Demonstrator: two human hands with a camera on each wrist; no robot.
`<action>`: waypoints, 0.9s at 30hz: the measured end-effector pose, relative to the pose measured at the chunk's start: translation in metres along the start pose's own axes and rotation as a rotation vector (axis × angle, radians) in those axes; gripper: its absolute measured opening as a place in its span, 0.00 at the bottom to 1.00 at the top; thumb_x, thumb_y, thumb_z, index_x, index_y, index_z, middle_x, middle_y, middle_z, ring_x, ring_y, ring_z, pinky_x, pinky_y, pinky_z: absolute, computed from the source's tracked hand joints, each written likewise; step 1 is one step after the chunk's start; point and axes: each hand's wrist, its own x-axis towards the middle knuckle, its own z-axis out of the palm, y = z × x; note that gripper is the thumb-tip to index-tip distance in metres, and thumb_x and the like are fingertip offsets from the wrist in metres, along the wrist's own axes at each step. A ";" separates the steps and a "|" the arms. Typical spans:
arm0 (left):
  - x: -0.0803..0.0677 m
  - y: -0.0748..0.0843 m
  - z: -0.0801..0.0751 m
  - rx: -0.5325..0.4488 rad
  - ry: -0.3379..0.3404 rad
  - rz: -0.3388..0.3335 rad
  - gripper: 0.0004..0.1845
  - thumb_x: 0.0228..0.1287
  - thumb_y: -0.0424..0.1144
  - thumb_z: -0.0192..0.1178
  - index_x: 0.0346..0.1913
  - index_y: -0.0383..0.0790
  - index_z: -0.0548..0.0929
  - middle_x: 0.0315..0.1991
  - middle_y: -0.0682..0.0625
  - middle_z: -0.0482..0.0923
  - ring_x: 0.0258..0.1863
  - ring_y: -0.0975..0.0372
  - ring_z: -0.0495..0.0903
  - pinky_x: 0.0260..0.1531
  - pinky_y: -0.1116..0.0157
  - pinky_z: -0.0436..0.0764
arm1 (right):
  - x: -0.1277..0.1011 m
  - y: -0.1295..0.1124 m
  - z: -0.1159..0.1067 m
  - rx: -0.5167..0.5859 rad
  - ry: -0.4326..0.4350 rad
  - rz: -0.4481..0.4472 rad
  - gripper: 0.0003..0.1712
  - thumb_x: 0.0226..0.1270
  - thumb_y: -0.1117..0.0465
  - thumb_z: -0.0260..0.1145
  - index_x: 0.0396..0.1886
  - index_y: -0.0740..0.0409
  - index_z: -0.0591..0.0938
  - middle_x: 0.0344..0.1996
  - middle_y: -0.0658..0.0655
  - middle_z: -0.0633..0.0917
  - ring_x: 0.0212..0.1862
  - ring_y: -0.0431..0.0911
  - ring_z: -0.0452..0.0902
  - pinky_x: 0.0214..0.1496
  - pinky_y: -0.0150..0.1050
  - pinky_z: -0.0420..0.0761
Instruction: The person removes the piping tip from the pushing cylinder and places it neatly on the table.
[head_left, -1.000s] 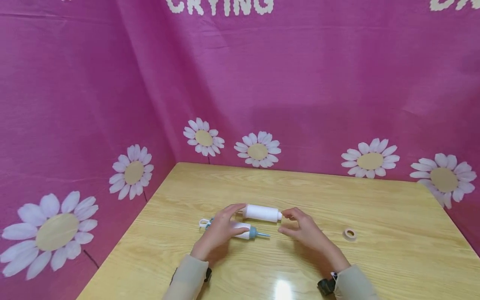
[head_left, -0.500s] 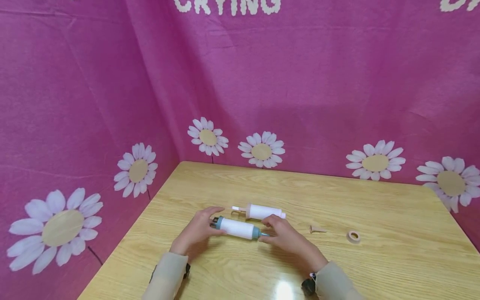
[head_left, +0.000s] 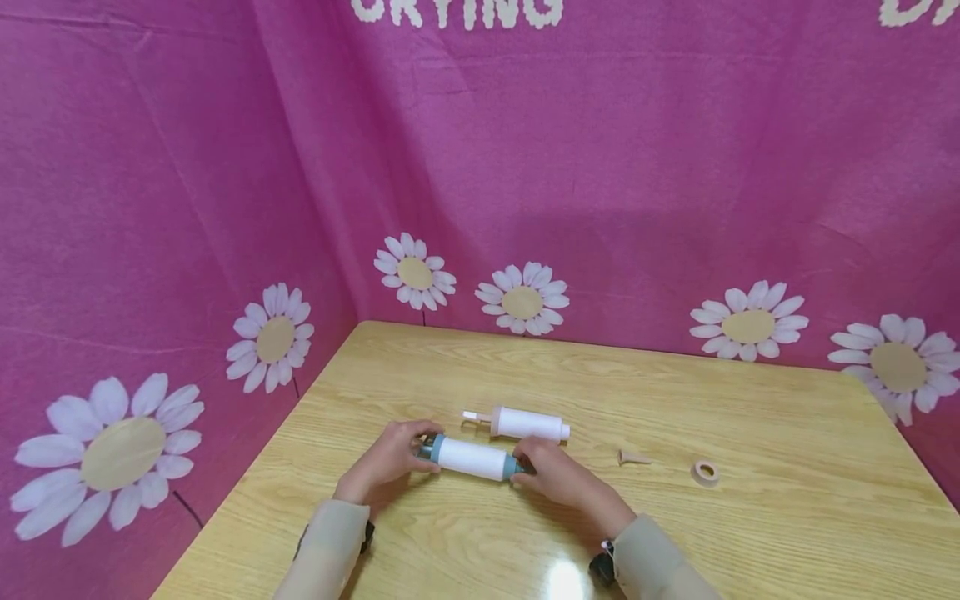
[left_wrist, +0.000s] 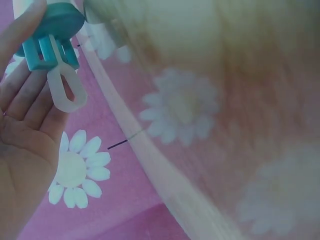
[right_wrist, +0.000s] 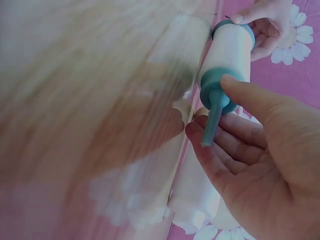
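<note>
Syringe [head_left: 472, 457] held between both hands' fingers [head_left: 417, 444] (nozzle rightward)

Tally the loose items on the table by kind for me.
Syringe-like tubes: 2, the teal-capped tube held by left hand and right hand, and the white tube
Small cone nozzle: 1
Small ring: 1
Total: 4
</note>
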 end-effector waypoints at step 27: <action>-0.001 0.045 0.007 -0.098 0.055 0.120 0.28 0.44 0.44 0.74 0.51 0.44 0.78 0.48 0.53 0.81 0.49 0.59 0.80 0.50 0.60 0.80 | -0.049 0.006 -0.031 0.092 0.208 -0.047 0.14 0.54 0.65 0.69 0.41 0.56 0.78 0.36 0.48 0.81 0.38 0.40 0.79 0.40 0.31 0.82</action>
